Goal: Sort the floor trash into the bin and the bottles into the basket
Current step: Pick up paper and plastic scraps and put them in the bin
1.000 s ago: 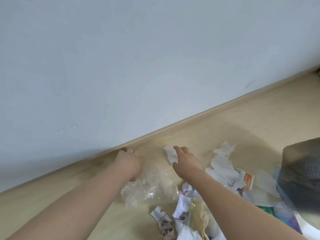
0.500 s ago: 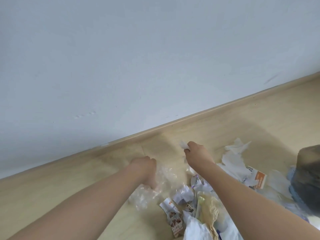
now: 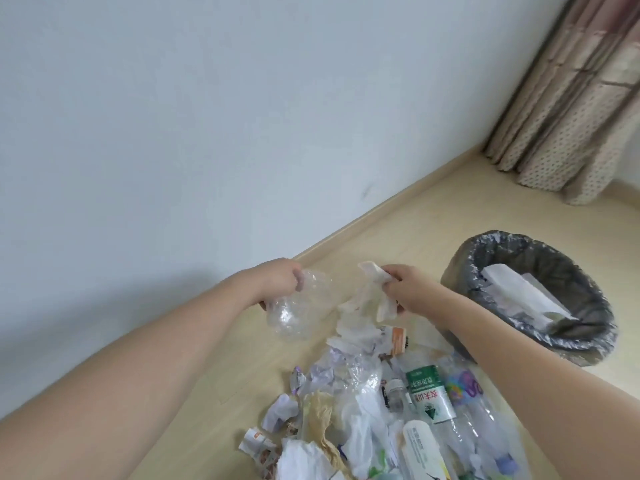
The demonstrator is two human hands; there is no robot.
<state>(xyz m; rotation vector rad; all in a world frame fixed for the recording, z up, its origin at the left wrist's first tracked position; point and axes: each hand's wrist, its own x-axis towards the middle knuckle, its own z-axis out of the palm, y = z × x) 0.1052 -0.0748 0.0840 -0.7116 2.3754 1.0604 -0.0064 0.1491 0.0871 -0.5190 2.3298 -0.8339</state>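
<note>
My left hand [image 3: 280,282] grips a crumpled clear plastic wrapper [image 3: 298,310] lifted off the floor. My right hand [image 3: 407,289] grips a wad of white tissue paper [image 3: 370,292] beside it. A bin [image 3: 533,296] lined with a dark bag stands to the right, with white paper inside. Below my hands lies a pile of floor trash [image 3: 349,393]: crumpled paper, wrappers and plastic. Among it lie a clear bottle with a green label [image 3: 427,396] and a white bottle [image 3: 420,448]. No basket is in view.
A pale wall [image 3: 207,133] meets the wooden floor [image 3: 433,216] along a skirting board behind my hands. A patterned curtain [image 3: 581,98] hangs at the far right corner.
Both hands have lifted off the floor, the left with the clear plastic, the right with the tissue. The view has swung right, bringing the bin and curtain into sight.
</note>
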